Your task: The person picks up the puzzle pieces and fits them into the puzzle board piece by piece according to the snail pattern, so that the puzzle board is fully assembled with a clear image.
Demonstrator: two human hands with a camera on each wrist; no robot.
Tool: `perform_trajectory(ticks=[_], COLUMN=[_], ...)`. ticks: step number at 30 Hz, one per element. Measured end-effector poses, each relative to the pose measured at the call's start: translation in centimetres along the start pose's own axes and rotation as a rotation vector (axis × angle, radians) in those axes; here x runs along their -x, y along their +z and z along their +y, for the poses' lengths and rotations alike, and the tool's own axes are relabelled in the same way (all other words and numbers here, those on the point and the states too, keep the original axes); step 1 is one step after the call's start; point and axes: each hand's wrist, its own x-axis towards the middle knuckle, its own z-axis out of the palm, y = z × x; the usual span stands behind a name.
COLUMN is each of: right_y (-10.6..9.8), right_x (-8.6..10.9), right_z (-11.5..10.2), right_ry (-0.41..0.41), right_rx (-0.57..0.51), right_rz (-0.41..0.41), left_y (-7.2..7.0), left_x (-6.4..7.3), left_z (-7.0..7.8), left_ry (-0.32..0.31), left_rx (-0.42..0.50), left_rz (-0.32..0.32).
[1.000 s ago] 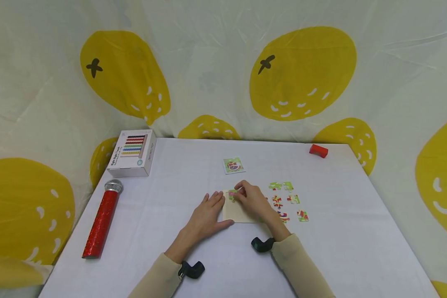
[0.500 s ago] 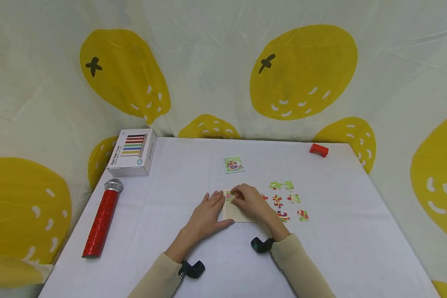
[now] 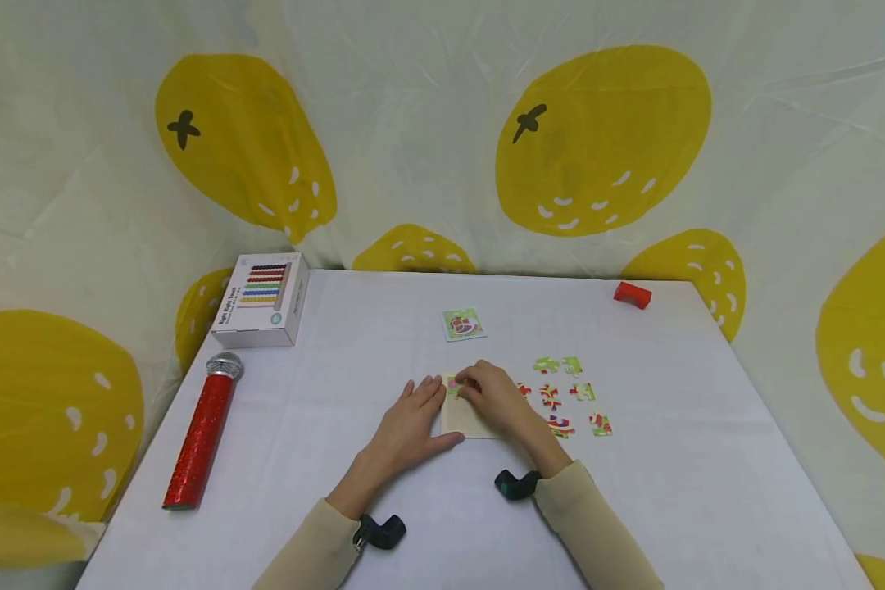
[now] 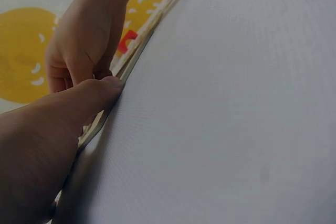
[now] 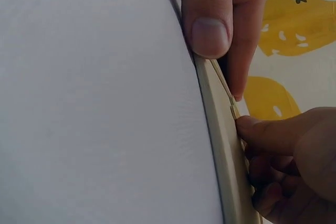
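A pale wooden puzzle tray (image 3: 468, 422) lies flat on the table. My left hand (image 3: 407, 422) rests along its left side, fingers straight and thumb by the near corner. Over the tray, my right hand (image 3: 497, 400) has curled fingers and pinches a green and pink puzzle piece (image 3: 453, 386) at the far left corner. In the right wrist view, the right thumb (image 5: 273, 134) meets the thin edge of the piece on the tray rim; the left thumb (image 5: 210, 30) is just beyond. Several loose puzzle pieces (image 3: 549, 398) lie right of the tray, some partly behind the right hand.
A small picture card (image 3: 464, 325) lies beyond the tray. On the left are a white abacus box (image 3: 260, 301) and a red toy microphone (image 3: 202, 438). A red block (image 3: 633, 295) sits at the far right, near the table's back edge.
The right hand has shifted slightly and settled the puzzle piece into the tray's far left corner, turning it a little. The left hand has stayed in place.
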Motion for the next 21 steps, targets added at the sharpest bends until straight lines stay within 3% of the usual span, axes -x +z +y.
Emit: perform_trajectory(ticks=[7,14,21], right_y=[-1.5,-3.9,-5.4], right_x=[0.0,0.0,0.4], right_z=[0.5,1.5,3.2], right_ry=[0.038,0.000,0.019], right_rx=[-0.030,-0.039,-0.012], right_rz=[-0.007,0.010,0.044], left_y=[0.0,0.1,0.0], left_x=[-0.1,-0.1,-0.1], left_z=[0.1,0.0,0.0], left_ry=[-0.009,-0.015,0.000], left_rx=[0.000,0.003,0.002], left_rz=[-0.009,-0.018,-0.010])
